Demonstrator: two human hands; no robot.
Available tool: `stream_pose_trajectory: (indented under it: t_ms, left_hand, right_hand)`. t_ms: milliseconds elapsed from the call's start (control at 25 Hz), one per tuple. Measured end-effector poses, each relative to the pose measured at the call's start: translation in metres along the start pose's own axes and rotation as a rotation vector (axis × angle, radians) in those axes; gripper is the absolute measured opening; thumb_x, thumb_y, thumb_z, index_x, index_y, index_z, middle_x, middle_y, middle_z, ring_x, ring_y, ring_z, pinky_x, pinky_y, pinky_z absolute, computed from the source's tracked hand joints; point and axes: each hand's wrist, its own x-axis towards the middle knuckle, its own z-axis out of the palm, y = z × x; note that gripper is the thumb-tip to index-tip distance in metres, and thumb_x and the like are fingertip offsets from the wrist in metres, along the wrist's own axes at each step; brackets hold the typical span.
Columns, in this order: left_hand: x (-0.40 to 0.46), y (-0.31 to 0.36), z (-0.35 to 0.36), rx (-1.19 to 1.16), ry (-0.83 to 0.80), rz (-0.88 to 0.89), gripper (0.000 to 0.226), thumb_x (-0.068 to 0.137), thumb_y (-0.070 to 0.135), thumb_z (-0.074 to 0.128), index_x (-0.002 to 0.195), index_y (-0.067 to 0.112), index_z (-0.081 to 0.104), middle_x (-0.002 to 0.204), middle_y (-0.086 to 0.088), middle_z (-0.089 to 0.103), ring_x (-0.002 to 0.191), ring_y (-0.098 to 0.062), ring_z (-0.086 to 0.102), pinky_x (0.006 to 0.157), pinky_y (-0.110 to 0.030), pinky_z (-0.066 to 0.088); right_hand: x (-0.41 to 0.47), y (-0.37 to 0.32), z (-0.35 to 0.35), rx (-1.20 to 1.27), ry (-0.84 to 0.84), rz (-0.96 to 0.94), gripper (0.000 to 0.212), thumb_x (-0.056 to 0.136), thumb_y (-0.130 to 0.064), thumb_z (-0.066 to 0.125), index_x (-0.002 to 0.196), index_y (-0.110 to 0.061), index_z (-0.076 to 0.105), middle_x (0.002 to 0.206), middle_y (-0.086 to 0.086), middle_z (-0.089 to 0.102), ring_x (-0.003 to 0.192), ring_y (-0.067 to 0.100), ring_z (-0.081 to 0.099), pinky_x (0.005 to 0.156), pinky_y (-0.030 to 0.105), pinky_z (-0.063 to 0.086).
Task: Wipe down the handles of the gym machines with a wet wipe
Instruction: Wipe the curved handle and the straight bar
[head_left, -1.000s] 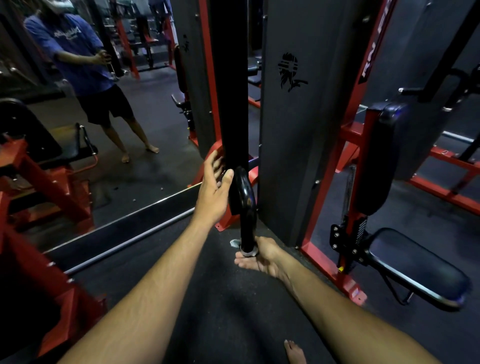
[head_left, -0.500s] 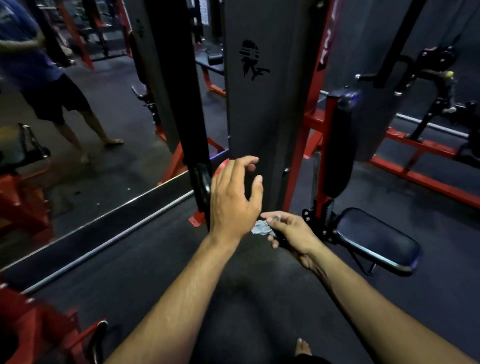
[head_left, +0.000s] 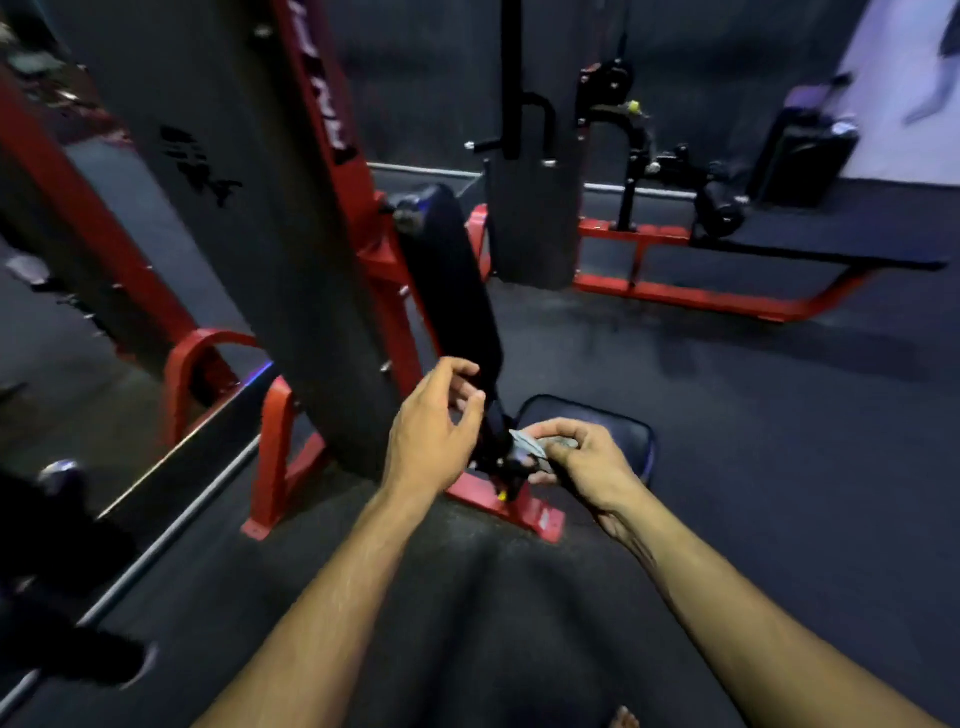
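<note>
Grey wet wipe (head_left: 531, 445) pinched in right hand (head_left: 582, 465) fingertips; left hand (head_left: 434, 436) seemingly loose, empty.

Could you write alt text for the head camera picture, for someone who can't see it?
A person's right hand pinches a crumpled wet wipe while the left hand hangs loosely curled beside it, above a red-framed gym machine with a black seat.

Wet wipe (head_left: 535, 446) perhaps mostly hidden
</note>
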Motion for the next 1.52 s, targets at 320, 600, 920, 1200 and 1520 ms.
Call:
stream_pose_trajectory:
  t_ms: [320,600,920,1200,1520]
  left_hand:
    - [0.103,0.078,0.180,-0.056,-0.176,-0.043,0.016,0.094,0.022,0.067,0.109,0.028,0.063,0.085,0.012,0.067,0.079,-0.005,0.066,0.081,-0.034,0.054]
    - [0.181,0.076,0.267,-0.097,-0.172,-0.102,0.014,0.094,0.020,0.070,0.108,0.022,0.066,0.080,0.006,0.068,0.076,-0.015,0.070,0.080,-0.034,0.055]
    - [0.306,0.053,0.356,-0.190,-0.066,-0.270,0.012,0.095,0.020,0.069,0.105,0.025,0.065,0.078,0.005,0.069,0.072,-0.011,0.069,0.077,-0.028,0.050]
    - [0.434,0.077,0.393,-0.193,-0.016,-0.277,0.012,0.096,0.024,0.068,0.103,0.032,0.064,0.082,0.006,0.070,0.076,-0.013,0.069,0.073,-0.024,0.051]
    - [0.562,0.050,0.423,-0.171,0.131,-0.313,0.020,0.094,0.026,0.070,0.098,0.044,0.063,0.083,0.008,0.069,0.077,-0.016,0.072,0.075,-0.030,0.051]
  right_hand:
    - [0.056,-0.018,-0.207,-0.020,0.218,0.019,0.026,0.090,0.002,0.049,0.075,-0.013,0.065,0.065,0.005,0.054,0.056,0.017,0.046,0.049,0.026,0.038]
    - [0.134,-0.054,-0.278,-0.180,0.189,-0.103,0.036,0.087,0.010,0.047,0.093,-0.022,0.061,0.079,0.004,0.060,0.065,0.015,0.062,0.056,0.030,0.054]
    - [0.275,-0.137,-0.355,-0.432,0.139,-0.188,0.035,0.079,0.010,0.038,0.102,-0.016,0.042,0.081,0.008,0.060,0.058,0.011,0.058,0.057,0.034,0.048]
    - [0.401,-0.191,-0.425,-0.547,0.148,-0.420,0.025,0.090,-0.008,0.068,0.099,-0.030,0.074,0.083,-0.022,0.072,0.076,-0.003,0.063,0.076,0.021,0.050]
    - [0.556,-0.258,-0.454,-0.652,0.026,-0.605,0.030,0.092,-0.005,0.065,0.092,-0.033,0.075,0.096,-0.014,0.067,0.086,-0.003,0.062,0.076,0.016,0.048]
